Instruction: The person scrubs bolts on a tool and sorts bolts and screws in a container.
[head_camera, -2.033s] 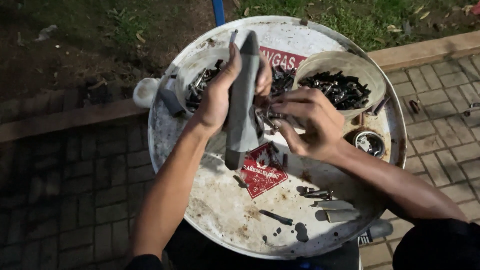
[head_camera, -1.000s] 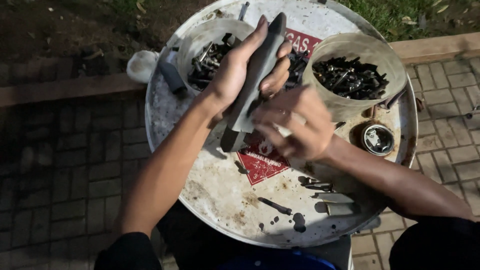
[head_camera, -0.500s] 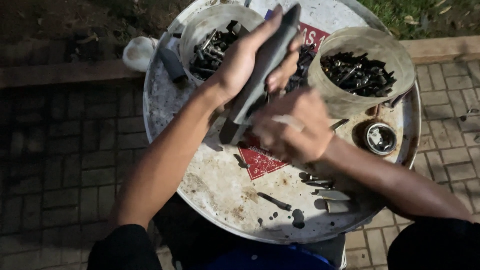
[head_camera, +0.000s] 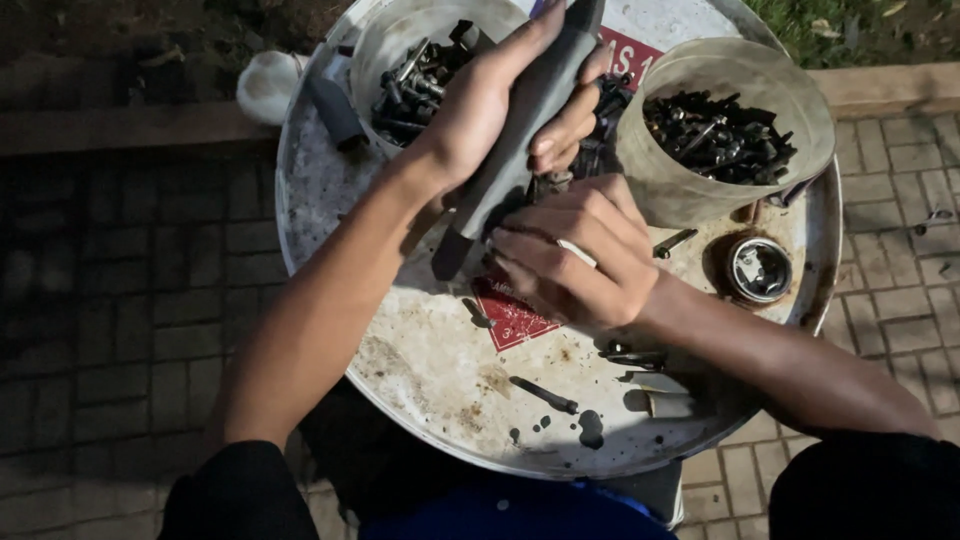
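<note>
My left hand (head_camera: 480, 100) grips a long dark grey metal bar (head_camera: 510, 165), which slants down to the left over a round white drum top (head_camera: 420, 350). My right hand (head_camera: 570, 255) is curled just below the bar's lower half, fingers closed around something small that I cannot make out. A red diamond label (head_camera: 515, 315) lies on the drum top under my right hand.
Two pale plastic tubs (head_camera: 730, 125) (head_camera: 420, 60) full of dark bolts stand at the back of the drum top. A small round tin (head_camera: 760, 268) sits at the right. Loose bolts (head_camera: 545, 395) and metal pieces (head_camera: 660, 395) lie near the front. Brick paving (head_camera: 130, 300) surrounds the drum.
The view has shifted closer. The bar in my left hand has tilted from nearly upright to a slant, its top now leaning right. My right hand has stayed beside its lower half.
</note>
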